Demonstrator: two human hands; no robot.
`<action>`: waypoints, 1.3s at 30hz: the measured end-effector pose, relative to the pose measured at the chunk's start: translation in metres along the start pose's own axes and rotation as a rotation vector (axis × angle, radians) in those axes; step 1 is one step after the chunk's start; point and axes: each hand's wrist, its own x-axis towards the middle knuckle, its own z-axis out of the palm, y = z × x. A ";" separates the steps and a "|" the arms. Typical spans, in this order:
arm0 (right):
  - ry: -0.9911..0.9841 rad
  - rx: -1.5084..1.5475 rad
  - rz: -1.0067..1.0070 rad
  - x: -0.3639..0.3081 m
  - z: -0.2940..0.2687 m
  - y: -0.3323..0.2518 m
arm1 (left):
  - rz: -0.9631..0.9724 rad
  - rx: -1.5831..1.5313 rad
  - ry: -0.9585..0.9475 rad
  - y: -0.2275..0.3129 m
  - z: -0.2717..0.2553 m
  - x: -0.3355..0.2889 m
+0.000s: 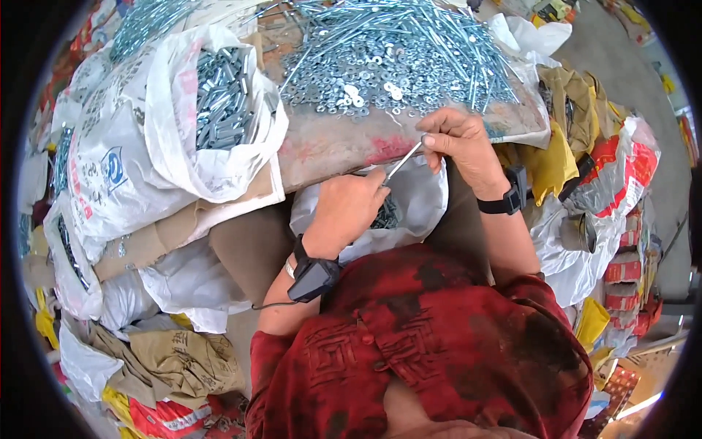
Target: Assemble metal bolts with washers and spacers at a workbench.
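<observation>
A thin metal bolt (404, 160) slants up to the right between my hands. My left hand (346, 206) is closed round its lower end. At its upper end, my right hand (461, 146) pinches with thumb and forefinger; a small dark piece there is too small to name. Below the hands, a white sack (430, 196) sits open between my knees, with dark metal pieces (387, 214) inside. Just beyond the hands lies a heap of metal washers (351, 77) on the table (322, 146), with long thin rods (409, 25) piled behind it.
A large white woven sack (121, 157) stands at the left, its mouth showing short metal sleeves (221, 102). Yellow bags (556, 164) and a metal can (578, 233) are at the right. Brown sacks (183, 362) lie on the lower left.
</observation>
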 end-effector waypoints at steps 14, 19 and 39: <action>-0.116 0.349 0.184 0.001 -0.015 0.009 | 0.073 0.321 0.147 0.001 0.006 0.008; -0.239 0.326 0.080 0.007 -0.015 0.009 | 0.164 0.270 0.230 0.000 0.001 0.012; 0.327 -1.634 -0.121 0.090 -0.044 0.049 | -0.376 -1.123 0.031 -0.012 0.006 0.004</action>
